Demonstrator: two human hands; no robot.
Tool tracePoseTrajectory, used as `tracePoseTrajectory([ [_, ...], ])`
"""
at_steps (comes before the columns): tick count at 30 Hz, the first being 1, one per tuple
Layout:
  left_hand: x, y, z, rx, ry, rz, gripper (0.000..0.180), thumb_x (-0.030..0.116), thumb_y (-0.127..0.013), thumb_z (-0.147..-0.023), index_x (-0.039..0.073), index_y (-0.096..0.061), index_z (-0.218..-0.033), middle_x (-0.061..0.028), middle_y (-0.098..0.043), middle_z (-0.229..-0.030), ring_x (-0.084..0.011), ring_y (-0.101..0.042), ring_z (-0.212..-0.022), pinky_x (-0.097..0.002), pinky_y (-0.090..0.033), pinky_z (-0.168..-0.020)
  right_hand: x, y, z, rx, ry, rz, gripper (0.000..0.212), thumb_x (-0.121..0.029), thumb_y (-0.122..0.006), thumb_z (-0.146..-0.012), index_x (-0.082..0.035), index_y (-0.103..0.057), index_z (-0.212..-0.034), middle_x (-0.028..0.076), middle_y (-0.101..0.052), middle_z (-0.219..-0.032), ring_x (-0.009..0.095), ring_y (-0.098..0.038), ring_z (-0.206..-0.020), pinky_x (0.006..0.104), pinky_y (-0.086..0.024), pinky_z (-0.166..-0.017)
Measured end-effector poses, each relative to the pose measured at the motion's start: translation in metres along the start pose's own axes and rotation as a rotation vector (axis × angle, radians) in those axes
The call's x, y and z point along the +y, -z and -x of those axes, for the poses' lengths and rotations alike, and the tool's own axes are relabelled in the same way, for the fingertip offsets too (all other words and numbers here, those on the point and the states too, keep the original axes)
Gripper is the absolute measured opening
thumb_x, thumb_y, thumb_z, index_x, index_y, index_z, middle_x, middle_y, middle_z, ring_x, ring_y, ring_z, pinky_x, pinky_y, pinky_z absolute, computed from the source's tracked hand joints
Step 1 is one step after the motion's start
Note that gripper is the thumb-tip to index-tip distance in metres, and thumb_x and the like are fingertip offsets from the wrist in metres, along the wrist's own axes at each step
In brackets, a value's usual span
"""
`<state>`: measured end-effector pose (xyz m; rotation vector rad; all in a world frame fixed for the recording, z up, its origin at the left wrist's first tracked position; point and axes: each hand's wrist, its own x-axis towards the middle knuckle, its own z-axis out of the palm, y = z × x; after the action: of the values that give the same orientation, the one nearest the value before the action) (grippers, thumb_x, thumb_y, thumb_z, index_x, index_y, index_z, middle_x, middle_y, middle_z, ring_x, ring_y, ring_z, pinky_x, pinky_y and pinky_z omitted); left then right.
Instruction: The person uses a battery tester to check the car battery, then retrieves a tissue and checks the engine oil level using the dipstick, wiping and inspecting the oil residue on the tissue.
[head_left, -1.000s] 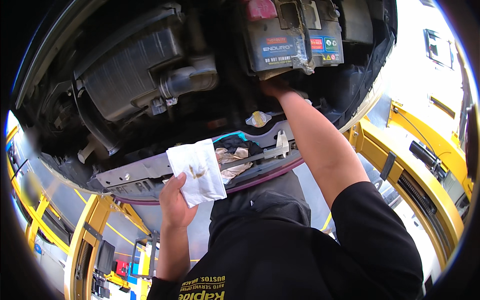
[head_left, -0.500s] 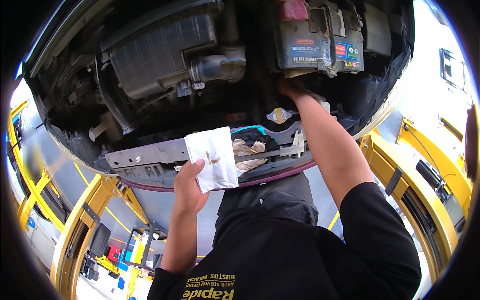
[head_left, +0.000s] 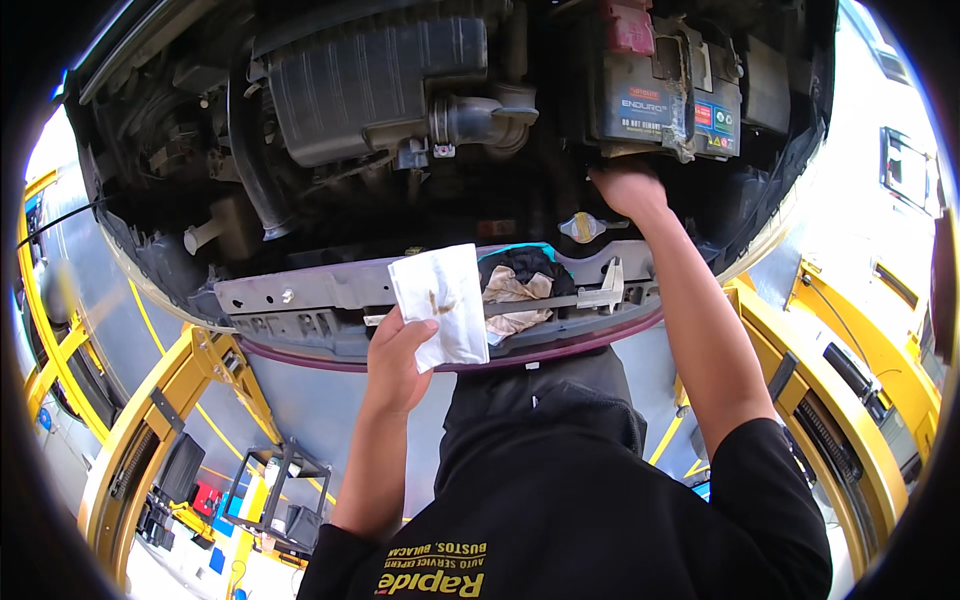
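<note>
White, stained paper sheet (head_left: 441,303), frame centre: my left hand (head_left: 397,357) pinches its lower corner, just in front of the grey front crossmember (head_left: 300,298). My right hand (head_left: 628,187), upper right, reaches under the battery (head_left: 662,92); I cannot tell its grip. Crumpled rags (head_left: 520,285) lie on the crossmember. Little open room between engine parts.
</note>
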<state>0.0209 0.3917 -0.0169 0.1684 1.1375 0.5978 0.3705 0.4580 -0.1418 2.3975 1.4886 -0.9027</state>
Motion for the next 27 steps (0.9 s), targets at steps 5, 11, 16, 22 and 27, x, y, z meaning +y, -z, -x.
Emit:
tracePoseTrajectory([
  [5,0.002,-0.005,-0.01,-0.056,-0.061,-0.093,0.069,0.002,-0.048,-0.08,-0.009,-0.038,-0.147,-0.0276,-0.058,-0.138,-0.0376,-0.06,-0.127,-0.0471,-0.045,-0.111,-0.02,0.059,0.071,0.177,0.015,0.08,0.038,-0.035,-0.056,-0.087,-0.002,-0.074,-0.08,0.022,-0.072,-0.082,0.041,-0.071,-0.082,0.0495,-0.057,-0.079],
  [11,0.01,-0.014,-0.001,-0.136,-0.132,-0.14,0.073,0.002,-0.047,-0.077,-0.009,-0.035,-0.148,-0.0306,-0.056,-0.138,-0.0418,-0.058,-0.129,-0.049,-0.046,-0.11,-0.015,0.136,0.143,0.223,0.066,0.166,0.033,-0.032,-0.059,-0.087,-0.001,-0.066,-0.078,0.023,-0.067,-0.076,0.042,-0.067,-0.076,0.0502,-0.052,-0.074],
  [16,0.005,-0.007,-0.004,-0.181,-0.132,-0.057,0.074,0.003,-0.049,-0.077,-0.01,-0.034,-0.148,-0.0307,-0.051,-0.143,-0.0436,-0.055,-0.132,-0.052,-0.044,-0.113,0.019,0.18,0.19,0.148,-0.108,0.006,0.038,-0.034,-0.058,-0.093,0.002,-0.067,-0.086,0.02,-0.065,-0.076,0.033,-0.062,-0.068,0.0443,-0.05,-0.071],
  [22,-0.01,-0.008,-0.035,-0.284,-0.053,0.144,0.063,0.026,-0.052,-0.1,-0.009,-0.035,-0.149,-0.0266,-0.055,-0.141,-0.0413,-0.055,-0.132,-0.0521,-0.044,-0.111,0.1,0.238,0.262,0.094,-0.086,-0.391,0.036,-0.027,-0.051,-0.097,-0.001,-0.055,-0.074,0.001,-0.045,-0.067,0.009,-0.042,-0.065,0.029,-0.033,-0.059],
  [27,-0.02,-0.04,-0.05,-0.237,-0.052,0.162,0.052,0.034,-0.047,-0.106,-0.003,-0.047,-0.142,-0.0191,-0.061,-0.135,-0.0324,-0.062,-0.123,-0.0478,-0.049,-0.106,0.16,0.281,0.358,0.326,-0.163,-0.515,0.029,-0.027,-0.056,-0.101,0.0,-0.064,-0.1,-0.001,-0.044,-0.069,0.008,-0.038,-0.062,0.0256,-0.031,-0.059],
])
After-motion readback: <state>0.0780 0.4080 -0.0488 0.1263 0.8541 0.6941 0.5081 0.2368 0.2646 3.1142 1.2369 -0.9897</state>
